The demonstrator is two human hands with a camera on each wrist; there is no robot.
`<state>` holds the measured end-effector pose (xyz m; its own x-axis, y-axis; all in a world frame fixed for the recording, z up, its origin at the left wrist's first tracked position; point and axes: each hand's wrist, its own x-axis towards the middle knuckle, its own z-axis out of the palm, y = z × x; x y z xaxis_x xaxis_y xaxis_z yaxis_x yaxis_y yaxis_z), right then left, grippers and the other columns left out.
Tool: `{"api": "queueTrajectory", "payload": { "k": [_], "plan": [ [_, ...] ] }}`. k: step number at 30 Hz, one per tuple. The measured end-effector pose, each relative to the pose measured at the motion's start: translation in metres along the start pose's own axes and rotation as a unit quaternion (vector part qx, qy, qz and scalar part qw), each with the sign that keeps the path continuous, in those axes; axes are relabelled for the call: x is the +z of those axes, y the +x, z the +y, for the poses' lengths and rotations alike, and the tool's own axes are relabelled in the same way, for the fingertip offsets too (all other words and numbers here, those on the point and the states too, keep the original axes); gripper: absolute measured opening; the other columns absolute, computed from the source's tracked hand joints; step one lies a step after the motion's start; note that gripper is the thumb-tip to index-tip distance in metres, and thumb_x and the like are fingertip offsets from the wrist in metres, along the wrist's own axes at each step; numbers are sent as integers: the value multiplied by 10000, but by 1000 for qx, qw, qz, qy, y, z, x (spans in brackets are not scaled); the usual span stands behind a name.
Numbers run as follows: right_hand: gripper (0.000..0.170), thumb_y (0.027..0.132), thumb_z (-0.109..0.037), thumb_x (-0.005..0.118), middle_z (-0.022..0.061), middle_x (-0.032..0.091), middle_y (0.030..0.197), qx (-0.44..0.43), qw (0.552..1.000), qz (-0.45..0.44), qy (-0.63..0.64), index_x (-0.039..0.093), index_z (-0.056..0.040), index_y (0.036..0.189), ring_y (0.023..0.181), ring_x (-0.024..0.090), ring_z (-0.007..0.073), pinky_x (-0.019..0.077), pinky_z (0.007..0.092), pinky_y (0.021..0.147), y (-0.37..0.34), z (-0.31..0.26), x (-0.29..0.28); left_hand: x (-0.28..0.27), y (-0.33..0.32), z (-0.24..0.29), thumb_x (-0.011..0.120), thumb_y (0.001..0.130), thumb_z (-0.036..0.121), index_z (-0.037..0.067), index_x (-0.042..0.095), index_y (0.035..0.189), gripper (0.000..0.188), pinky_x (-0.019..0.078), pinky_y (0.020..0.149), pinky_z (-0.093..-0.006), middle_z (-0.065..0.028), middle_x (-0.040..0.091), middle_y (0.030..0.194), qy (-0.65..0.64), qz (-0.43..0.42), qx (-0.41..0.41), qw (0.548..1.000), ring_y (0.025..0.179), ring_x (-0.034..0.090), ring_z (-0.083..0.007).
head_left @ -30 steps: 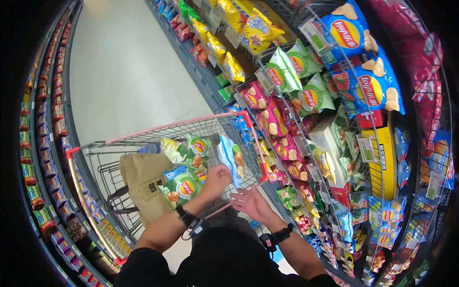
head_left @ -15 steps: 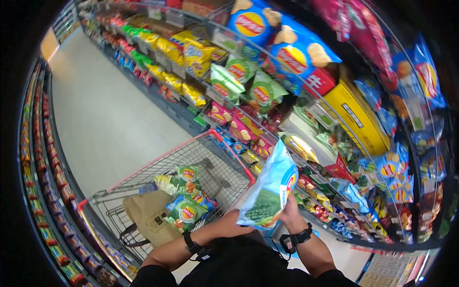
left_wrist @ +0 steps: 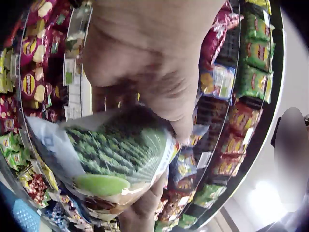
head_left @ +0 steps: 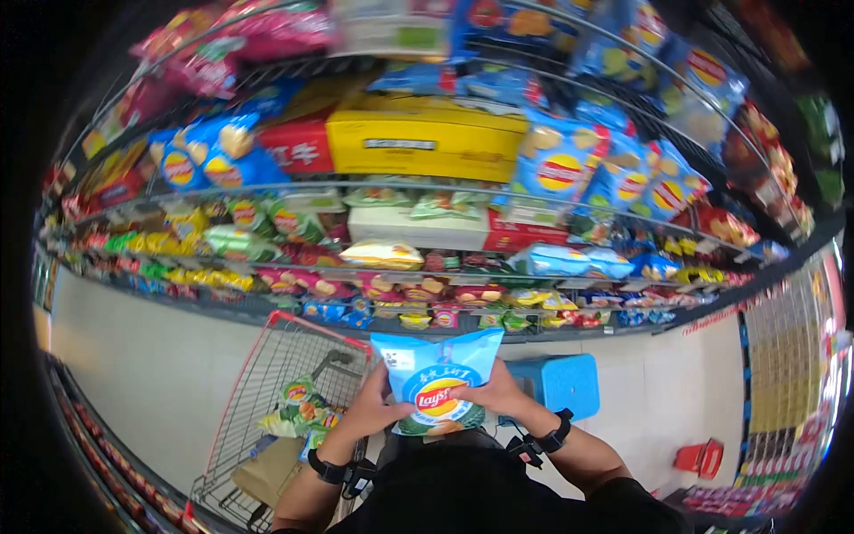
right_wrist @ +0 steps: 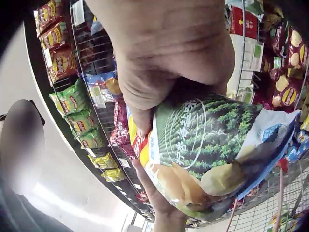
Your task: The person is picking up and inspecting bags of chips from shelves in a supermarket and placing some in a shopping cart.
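**One puffy light-blue plastic chip bag (head_left: pixel 445 367) is being held at the near centre**

Its printed film is looking glossy and slightly wrinkled. The left hand (head_left: pixel 368 411) is gripping its left side and the right hand (head_left: pixel 500 398) its right side; both are opening only as wide as the bag, with thumbs pressing the front. Near left, one wire-mesh cart with red rails (head_left: pixel 243 383) is carrying one brown paper bag (head_left: pixel 269 476) and several green chip bags (head_left: pixel 298 392), which I cannot count exactly. At right, one blue box-shaped object (head_left: pixel 571 384) is standing. Far, one long yellow cardboard carton (head_left: pixel 422 156) is lying.
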<state>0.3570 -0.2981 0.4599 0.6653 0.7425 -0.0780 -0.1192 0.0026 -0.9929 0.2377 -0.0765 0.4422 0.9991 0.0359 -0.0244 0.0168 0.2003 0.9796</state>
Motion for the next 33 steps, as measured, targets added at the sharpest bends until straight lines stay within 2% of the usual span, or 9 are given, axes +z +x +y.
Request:
{"api": "queueTrajectory", "payload": {
  "k": [1, 2, 4, 5, 11, 15, 20, 26, 33],
  "plan": [
    [584, 772, -116, 805, 104, 629, 1163, 18, 1000, 11, 19, 501, 15, 1253, 1057, 593, 161, 497, 333, 916, -11, -3, -11, 16, 9, -3, 813, 746, 144, -14, 392, 1350, 753, 440, 1001, -373, -129, 533, 1288, 44, 9, -41, 998, 1195, 526, -199],
    [584, 772, -116, 805, 104, 629, 1163, 11, 999, 22, 26, 501, 15, 1253, 1057, 593, 161, 497, 333, 916, -20, -5, -25, 36, 21, 0, 813, 746, 144, -14, 392, 1350, 753, 440, 1001, -373, -129, 533, 1288, 53, -3, -43, 998, 1195, 526, -199],
    [648, 774, -142, 808, 111, 610, 1193, 33, 999, 32, 29, 455, 11, 1297, 1081, 582, 168, 485, 338, 936, -38, -7, -56, 81, 45, 4, 804, 758, 138, -22, 417, 1316, 698, 470, 961, -350, -125, 573, 1238, -22, 22, -46, 998, 1133, 569, -192],
    [648, 774, -142, 808, 111, 610, 1193, 30, 998, 40, 35, 455, 11, 1297, 1081, 582, 168, 485, 338, 936, -48, -8, -72, 99, 54, 2, 801, 764, 132, -17, 442, 1288, 652, 494, 922, -331, -108, 606, 1186, 6, 37, -59, 998, 1075, 601, -182],
    [714, 804, -212, 785, 120, 563, 1264, -43, 989, 112, 91, 384, 4, 1353, 1128, 556, 173, 460, 349, 968, -98, -9, -151, 191, 103, -7, 788, 779, 110, -3, 456, 1276, 609, 496, 920, -336, -104, 607, 1181, 25, 20, -56, 998, 1070, 601, -176],
    [493, 828, -181, 756, 113, 651, 1121, -15, 980, 170, 101, 533, 22, 1218, 1013, 618, 169, 508, 324, 886, -119, -15, -181, 232, 118, -4, 789, 781, 110, 2, 457, 1271, 602, 496, 921, -337, -110, 607, 1183, 15, 5, -67, 998, 1073, 603, -179],
    [485, 838, -175, 749, 115, 648, 1133, -43, 976, 168, 129, 527, 23, 1221, 1017, 617, 162, 512, 325, 881, -128, -18, -197, 245, 129, -6, 784, 782, 105, 1, 453, 1273, 600, 505, 912, -340, -116, 611, 1181, 32, -22, -48, 998, 1069, 611, -187],
    [531, 835, -188, 756, 119, 639, 1146, -39, 977, 135, 158, 501, 25, 1250, 1023, 615, 168, 508, 331, 899, -124, -20, -198, 251, 124, 0, 755, 807, 85, -4, 459, 1263, 551, 510, 902, -341, -120, 615, 1172, 26, 11, -50, 998, 1056, 616, -190],
    [580, 817, -143, 766, 118, 620, 1168, -42, 980, 98, 170, 459, 19, 1281, 1038, 611, 177, 514, 335, 894, -96, -9, -172, 217, 114, -6, 716, 832, 103, 5, 452, 1276, 525, 500, 912, -342, -111, 613, 1159, 5, 82, -39, 996, 1039, 614, -192]
  ]
}}
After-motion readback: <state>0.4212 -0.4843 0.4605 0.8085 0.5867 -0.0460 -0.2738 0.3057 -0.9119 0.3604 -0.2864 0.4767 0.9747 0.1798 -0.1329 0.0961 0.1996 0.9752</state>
